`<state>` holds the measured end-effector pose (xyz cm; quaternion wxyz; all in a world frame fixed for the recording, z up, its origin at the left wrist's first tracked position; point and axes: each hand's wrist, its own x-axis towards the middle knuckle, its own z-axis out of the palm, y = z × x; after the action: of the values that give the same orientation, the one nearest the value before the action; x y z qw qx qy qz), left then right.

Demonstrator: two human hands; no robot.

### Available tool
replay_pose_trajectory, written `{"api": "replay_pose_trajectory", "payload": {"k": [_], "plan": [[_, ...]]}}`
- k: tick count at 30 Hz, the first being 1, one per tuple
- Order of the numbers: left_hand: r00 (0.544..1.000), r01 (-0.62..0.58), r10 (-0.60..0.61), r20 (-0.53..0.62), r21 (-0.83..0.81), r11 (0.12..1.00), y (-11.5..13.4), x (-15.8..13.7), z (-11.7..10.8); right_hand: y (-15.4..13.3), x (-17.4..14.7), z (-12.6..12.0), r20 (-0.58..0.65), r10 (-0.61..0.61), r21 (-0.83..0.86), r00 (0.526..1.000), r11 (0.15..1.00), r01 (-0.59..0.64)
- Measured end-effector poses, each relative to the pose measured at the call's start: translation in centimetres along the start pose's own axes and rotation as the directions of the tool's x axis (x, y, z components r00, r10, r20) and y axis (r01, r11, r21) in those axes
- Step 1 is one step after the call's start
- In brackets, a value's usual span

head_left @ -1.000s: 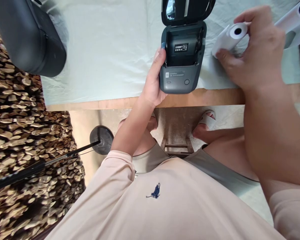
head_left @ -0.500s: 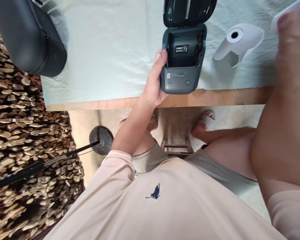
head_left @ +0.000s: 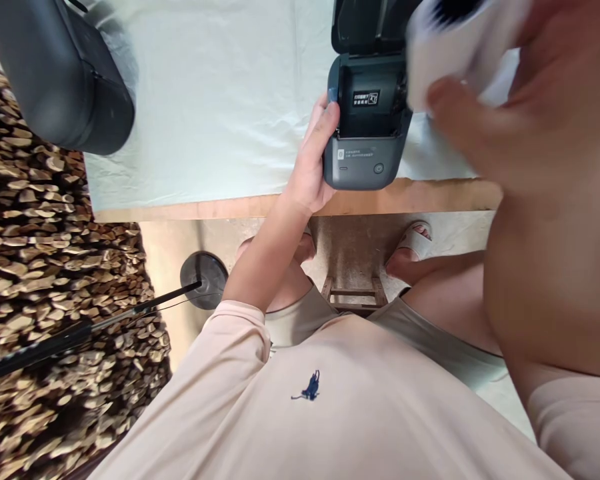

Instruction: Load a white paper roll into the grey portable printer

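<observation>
My left hand (head_left: 314,157) is closed around the left side of a dark grey label printer (head_left: 360,162) at the table's front edge. The printer's lid (head_left: 370,27) is flipped up, and its paper bay shows a small black-and-white sticker inside. Blurred by motion, my right hand (head_left: 485,127) grips a white paper roll (head_left: 445,57) close to the printer's right side, with the roll's dark end turned up and away. The roll covers part of the lid's right edge.
A dark rounded case (head_left: 80,80) stands at the table's left. The pale cloth (head_left: 215,100) covers the tabletop. Below left are a round black stand base (head_left: 203,280) with a slanted pole and stacked firewood (head_left: 55,267). A wooden stool (head_left: 354,293) shows between my legs.
My right hand has swung left from the far right, bringing a paper roll beside the printer. The roll that lay on the table is now hidden behind it. My left hand keeps its hold.
</observation>
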<state>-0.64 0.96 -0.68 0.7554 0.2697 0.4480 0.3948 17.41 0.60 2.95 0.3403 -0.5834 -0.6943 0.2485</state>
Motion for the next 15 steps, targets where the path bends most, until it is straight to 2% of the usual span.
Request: {"api": "replay_pose_trajectory", "payload": {"k": [3,4,5,7,8,10,11,12,13,15], "plan": [[0.998,-0.068,0.069,0.009,-0.091,0.993,0.4,-0.5,1.2,-2.2,-0.4,1.0,0.069,-0.072,-0.299,0.995,0.95,0.09],[0.996,-0.084,0.085,-0.002,-0.14,0.987,0.6,-0.6,1.6,-2.2,-0.3,1.3,0.072,-0.058,-0.314,0.996,0.946,0.077],[0.996,-0.086,0.08,-0.04,-0.191,0.978,0.7,-0.7,1.9,-2.1,-0.3,1.5,0.073,-0.047,-0.342,0.996,0.937,0.069],[0.976,-0.037,-0.026,-0.216,-0.282,0.959,1.1,-0.7,2.4,-1.5,-0.1,1.8,0.071,-0.025,-0.379,0.997,0.924,0.05],[0.933,0.01,-0.125,-0.338,-0.322,0.947,1.3,-0.7,2.5,-1.2,0.0,1.9,0.076,-0.019,-0.385,0.997,0.922,0.047],[0.775,0.117,-0.325,-0.541,-0.383,0.916,1.5,-0.7,2.6,-0.8,0.0,2.0,0.094,-0.024,-0.382,0.995,0.922,0.058],[0.709,0.157,-0.384,-0.591,-0.398,0.904,1.5,-0.8,2.5,-0.8,0.0,2.0,0.098,-0.033,-0.377,0.995,0.924,0.067],[0.676,0.181,-0.411,-0.611,-0.402,0.897,1.5,-0.8,2.4,-0.8,-0.1,2.1,0.097,-0.045,-0.372,0.994,0.925,0.078],[0.665,0.194,-0.42,-0.617,-0.4,0.896,1.4,-0.9,2.2,-0.9,-0.1,2.1,0.095,-0.06,-0.368,0.994,0.925,0.091],[0.695,0.201,-0.401,-0.598,-0.374,0.905,1.2,-1.0,2.0,-1.1,-0.3,2.1,0.09,-0.103,-0.362,0.991,0.923,0.129]]}}
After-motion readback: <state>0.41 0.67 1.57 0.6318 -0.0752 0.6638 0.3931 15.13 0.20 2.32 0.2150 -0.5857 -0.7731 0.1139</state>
